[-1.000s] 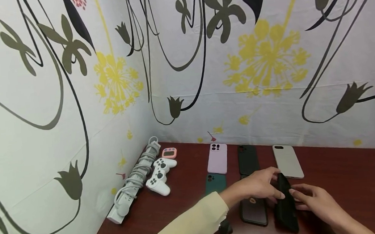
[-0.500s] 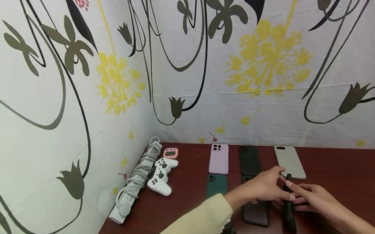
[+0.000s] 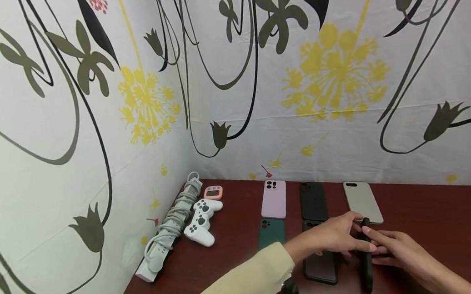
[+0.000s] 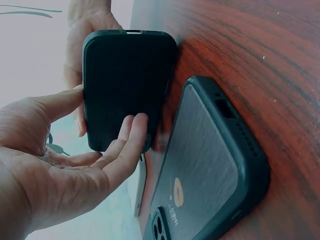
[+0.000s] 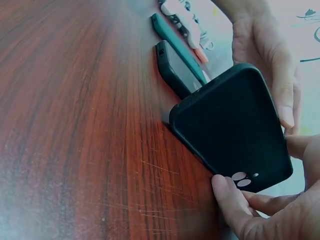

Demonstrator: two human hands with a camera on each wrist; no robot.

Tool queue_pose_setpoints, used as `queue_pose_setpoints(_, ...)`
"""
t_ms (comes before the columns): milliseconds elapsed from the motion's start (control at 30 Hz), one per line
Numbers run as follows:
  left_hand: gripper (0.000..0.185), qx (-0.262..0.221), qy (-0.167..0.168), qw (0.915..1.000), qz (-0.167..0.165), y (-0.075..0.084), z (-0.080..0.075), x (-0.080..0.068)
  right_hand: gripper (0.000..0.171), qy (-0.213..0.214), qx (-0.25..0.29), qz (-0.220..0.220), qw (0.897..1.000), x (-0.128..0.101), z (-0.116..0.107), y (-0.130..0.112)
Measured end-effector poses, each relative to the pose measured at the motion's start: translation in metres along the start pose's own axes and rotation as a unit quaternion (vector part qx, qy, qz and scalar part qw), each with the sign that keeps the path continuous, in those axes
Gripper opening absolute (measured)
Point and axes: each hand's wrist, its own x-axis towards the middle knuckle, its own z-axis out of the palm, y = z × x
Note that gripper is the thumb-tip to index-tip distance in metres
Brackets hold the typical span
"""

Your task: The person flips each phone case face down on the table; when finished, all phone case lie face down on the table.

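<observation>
Black and matte, the phone case (image 3: 365, 256) stands on its long edge on the dark red tabletop (image 3: 450, 223) at the lower right of the head view. We hold it between both hands: our left hand (image 3: 332, 238) lays nearly straight fingers (image 4: 127, 145) against one face, and our right hand (image 3: 394, 247) pinches its camera end with curled fingers (image 5: 230, 197). Just left of it lies a dark smoky case (image 3: 319, 264), flat. Further up the frame lie a beige case (image 3: 362, 202), a lilac case (image 3: 274, 199) and a white game controller (image 3: 201, 221).
</observation>
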Motion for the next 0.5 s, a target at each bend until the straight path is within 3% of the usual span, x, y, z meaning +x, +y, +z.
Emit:
queue_pose_setpoints(300, 0.061, -0.073, -0.035, 0.9965, 0.021, -0.01, 0.007, 0.004, 0.099, 0.032, 0.032, 0.006, 0.999, -0.008, -0.009, 0.006)
queue_pose_setpoints(500, 0.064, -0.082, -0.035, 0.9957, 0.024, -0.01, 0.011, 0.003, 0.088, 0.054, 0.043, 0.002, 0.998, -0.013, -0.01, 0.014)
